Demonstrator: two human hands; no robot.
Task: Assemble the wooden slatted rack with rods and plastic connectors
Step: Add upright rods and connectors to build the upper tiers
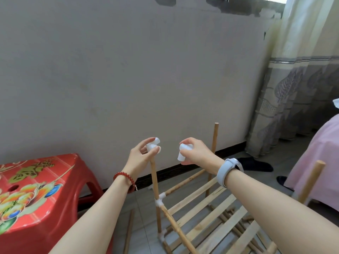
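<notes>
A partly built wooden slatted rack stands on the floor before me, its slats joined by white plastic connectors. My left hand pinches a white connector at the top of the front-left upright rod. A second white connector is held by my right hand, in the air a little to the right of that rod. Another bare upright rod rises behind my right hand, and a third stands at the right.
A red plastic stool with a flower print stands at the left. One loose rod lies on the tiled floor beside it. A grey wall is straight ahead, a curtain and pink bedding at the right, dark slippers below the curtain.
</notes>
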